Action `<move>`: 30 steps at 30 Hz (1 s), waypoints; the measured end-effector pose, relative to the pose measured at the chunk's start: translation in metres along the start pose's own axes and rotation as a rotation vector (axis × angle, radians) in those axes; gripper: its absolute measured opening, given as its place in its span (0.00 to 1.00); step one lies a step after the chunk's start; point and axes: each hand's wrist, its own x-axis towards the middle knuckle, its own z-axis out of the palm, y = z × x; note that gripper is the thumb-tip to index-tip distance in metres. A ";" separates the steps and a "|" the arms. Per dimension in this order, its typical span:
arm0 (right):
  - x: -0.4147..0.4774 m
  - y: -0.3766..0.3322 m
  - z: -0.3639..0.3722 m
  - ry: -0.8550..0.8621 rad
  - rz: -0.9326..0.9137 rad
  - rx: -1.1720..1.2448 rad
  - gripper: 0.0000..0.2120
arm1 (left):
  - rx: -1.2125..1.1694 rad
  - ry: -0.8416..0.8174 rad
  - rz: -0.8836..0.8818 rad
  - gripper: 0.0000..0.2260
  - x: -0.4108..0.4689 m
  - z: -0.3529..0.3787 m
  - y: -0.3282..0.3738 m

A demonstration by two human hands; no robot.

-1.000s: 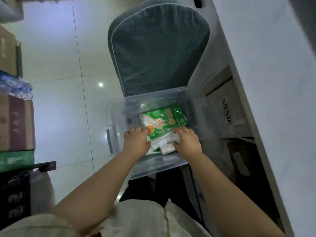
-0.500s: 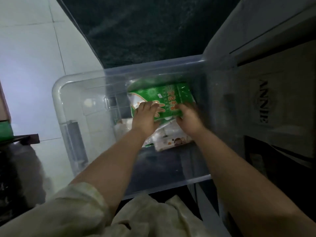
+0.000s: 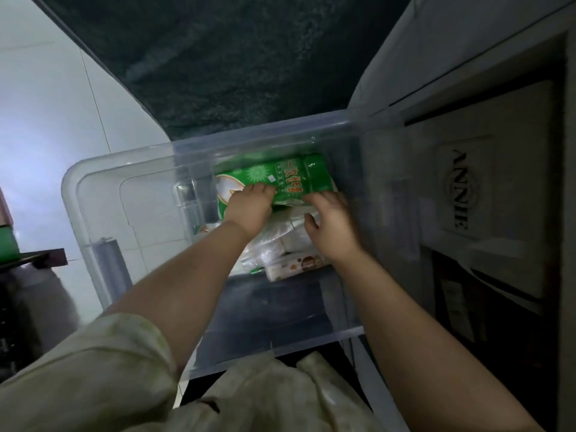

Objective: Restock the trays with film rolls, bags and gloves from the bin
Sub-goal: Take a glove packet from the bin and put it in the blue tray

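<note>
head cam | looks steeply down | close over clear bin (image 3: 74,194)

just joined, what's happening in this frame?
A person is reaching into a clear plastic bin with both bare hands. The left hand rests on a green glove pack lying on top of the pile; the right hand is at the pack's near right edge, fingers spread over the white wrapped packs beneath. The glove pack looks not yet lifted out. No trays are in view.

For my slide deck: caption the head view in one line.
Both hands, left hand and right hand, reach into the clear bin at the green glove pack atop white packs.
</note>
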 end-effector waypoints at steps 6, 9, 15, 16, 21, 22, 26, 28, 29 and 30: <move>-0.032 -0.032 -0.043 -0.005 -0.116 -0.044 0.16 | -0.015 0.126 0.004 0.21 -0.044 -0.061 0.010; -0.052 -0.052 -0.066 0.019 -0.120 -0.075 0.16 | -0.080 0.165 0.013 0.17 -0.079 -0.097 0.018; -0.108 -0.094 -0.102 0.132 -0.123 -0.093 0.18 | -0.103 0.296 0.162 0.15 -0.150 -0.152 0.038; -0.120 -0.100 -0.105 0.158 -0.104 -0.116 0.18 | -0.097 0.315 0.205 0.16 -0.160 -0.159 0.042; -0.196 -0.128 -0.118 0.338 -0.020 -0.157 0.17 | -0.066 0.371 0.455 0.17 -0.208 -0.183 0.068; -0.214 -0.132 -0.122 0.388 -0.008 -0.158 0.18 | -0.056 0.385 0.501 0.17 -0.218 -0.186 0.074; -0.290 -0.142 -0.139 0.576 0.079 -0.197 0.17 | -0.028 0.408 0.671 0.17 -0.257 -0.201 0.112; -0.330 -0.145 -0.146 0.645 0.114 -0.249 0.16 | -0.007 0.441 0.772 0.17 -0.280 -0.210 0.138; -0.349 -0.147 -0.149 0.677 0.137 -0.275 0.15 | -0.001 0.459 0.825 0.16 -0.293 -0.214 0.152; -0.368 -0.147 -0.152 0.711 0.161 -0.296 0.15 | 0.010 0.475 0.881 0.16 -0.306 -0.217 0.167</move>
